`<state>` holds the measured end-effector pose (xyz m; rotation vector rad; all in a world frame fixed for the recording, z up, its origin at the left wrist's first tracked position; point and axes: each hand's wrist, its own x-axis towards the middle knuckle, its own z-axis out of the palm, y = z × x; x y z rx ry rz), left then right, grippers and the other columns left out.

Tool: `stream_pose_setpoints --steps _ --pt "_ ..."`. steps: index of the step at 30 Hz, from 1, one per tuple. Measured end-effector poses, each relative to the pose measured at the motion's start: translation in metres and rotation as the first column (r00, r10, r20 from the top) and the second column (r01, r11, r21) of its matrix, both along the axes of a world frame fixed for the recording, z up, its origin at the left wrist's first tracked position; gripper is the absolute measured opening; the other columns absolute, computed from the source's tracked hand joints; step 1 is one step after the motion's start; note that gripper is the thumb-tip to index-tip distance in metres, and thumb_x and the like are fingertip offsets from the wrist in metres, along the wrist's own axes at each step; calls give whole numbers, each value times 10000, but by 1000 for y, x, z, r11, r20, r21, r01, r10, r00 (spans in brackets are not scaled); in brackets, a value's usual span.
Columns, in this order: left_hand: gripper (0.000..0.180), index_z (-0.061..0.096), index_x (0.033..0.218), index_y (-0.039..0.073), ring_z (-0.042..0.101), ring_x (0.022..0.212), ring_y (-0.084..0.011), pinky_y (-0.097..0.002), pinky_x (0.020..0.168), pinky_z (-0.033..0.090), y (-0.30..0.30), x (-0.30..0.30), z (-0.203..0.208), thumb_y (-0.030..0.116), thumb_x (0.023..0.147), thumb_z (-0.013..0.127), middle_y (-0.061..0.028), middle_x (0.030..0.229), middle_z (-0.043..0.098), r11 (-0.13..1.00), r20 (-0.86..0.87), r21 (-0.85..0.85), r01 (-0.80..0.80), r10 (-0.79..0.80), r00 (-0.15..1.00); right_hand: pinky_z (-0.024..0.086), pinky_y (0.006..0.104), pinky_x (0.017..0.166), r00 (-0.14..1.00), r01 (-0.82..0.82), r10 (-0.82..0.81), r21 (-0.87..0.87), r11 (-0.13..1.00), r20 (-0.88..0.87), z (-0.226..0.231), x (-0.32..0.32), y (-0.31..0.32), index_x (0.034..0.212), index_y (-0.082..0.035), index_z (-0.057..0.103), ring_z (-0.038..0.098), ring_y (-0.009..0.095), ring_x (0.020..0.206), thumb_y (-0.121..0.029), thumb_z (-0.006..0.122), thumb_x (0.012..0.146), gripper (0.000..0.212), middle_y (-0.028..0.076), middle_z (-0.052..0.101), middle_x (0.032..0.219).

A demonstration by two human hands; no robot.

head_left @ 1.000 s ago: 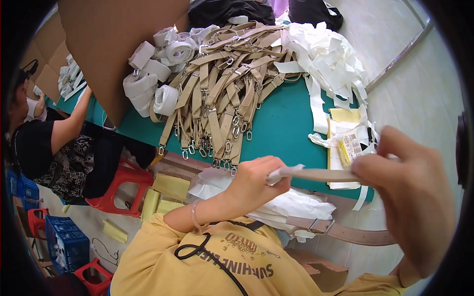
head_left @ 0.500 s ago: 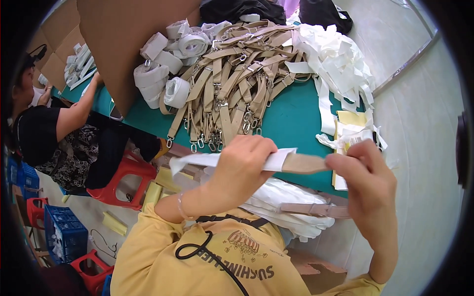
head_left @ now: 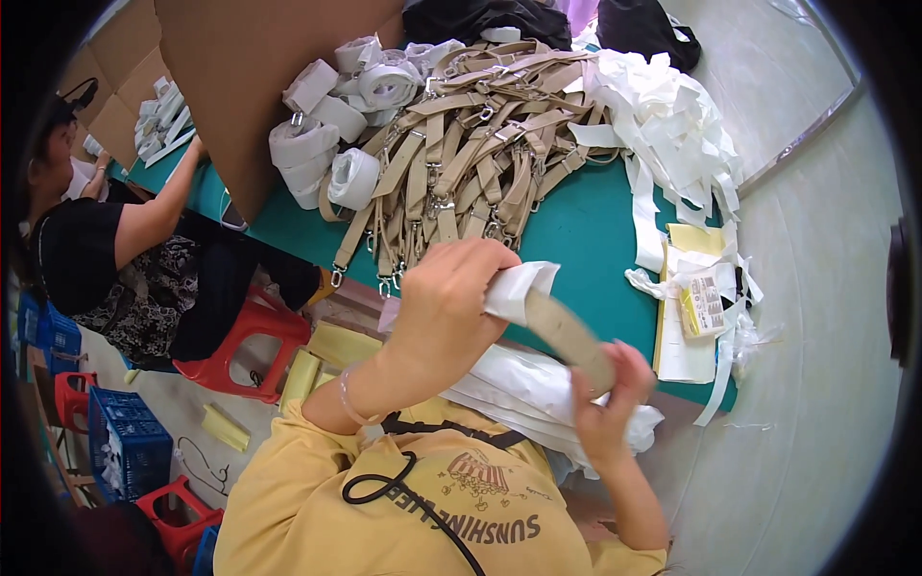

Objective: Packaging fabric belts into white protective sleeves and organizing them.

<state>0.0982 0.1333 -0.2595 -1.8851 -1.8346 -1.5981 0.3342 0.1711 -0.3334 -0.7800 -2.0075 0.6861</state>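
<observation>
My left hand point(head_left: 449, 293) is closed around a white paper-like wrapping point(head_left: 520, 291), above my lap and just off the table's near edge. Out of the wrapping comes a beige strap point(head_left: 569, 336), which curves down to the right, slightly blurred. My right hand point(head_left: 612, 398) pinches that strap near its lower end. My left fingers hide how the wrapping sits around the strap on that side. Beyond my hands, a big heap of beige straps with metal clips point(head_left: 461, 144) covers the middle of the green table point(head_left: 576, 245).
White rolls point(head_left: 307, 144) stand left of the heap, beside a cardboard panel point(head_left: 254, 77). White strips point(head_left: 672, 125) pile up at right, near a small yellow-and-white box point(head_left: 703, 305). White material point(head_left: 523, 389) lies over my lap. A co-worker point(head_left: 106, 240) sits at left.
My right hand has moved left and down, closer to my left hand. The strap between them, straight before, is now bowed. My left hand has shifted slightly left and up.
</observation>
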Motion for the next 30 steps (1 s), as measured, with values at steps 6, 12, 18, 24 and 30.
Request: stream_pose_setpoints --steps 6,12,18,24,30 --pt "278 577 853 58 594 769 -314 -399 674 463 4 13 -21 25 632 741 -101 788 607 994 36 -58 92 -90 995 482 287 552 848 -269 -57 521 810 527 161 -9 -1 823 -1 591 578 245 654 41 687 638 212 177 576 961" --pt "289 576 847 56 597 757 -306 -397 678 466 -2 27 -10 41 620 753 -96 787 602 984 27 8 177 -177 984 460 300 617 775 -381 186 213 900 603 159 -57 13 1140 -31 523 565 260 661 28 694 681 493 148 566 962" --pt "295 591 870 50 609 769 -302 -376 691 476 -2 6 -5 25 614 735 -92 785 612 999 1 7 53 -53 999 384 411 859 965 12 4 -59 998 263 15 -41 4 1239 -35 410 508 288 932 6 684 730 579 133 530 1048" --pt "278 570 836 51 605 761 -312 -377 675 471 -3 -4 -15 10 609 727 -98 774 600 997 36 -73 -6 9 999 378 418 919 926 113 -70 -96 989 370 -42 3 -3 1305 16 339 488 317 1027 -31 705 730 683 168 485 1157" --pt "278 574 834 57 595 728 -312 -375 646 469 -8 6 -2 21 610 735 -100 777 599 999 59 -24 38 -36 998 341 455 964 888 -260 350 -303 917 299 -52 -39 2 1317 -10 330 463 374 1049 -83 692 785 648 204 430 1219"
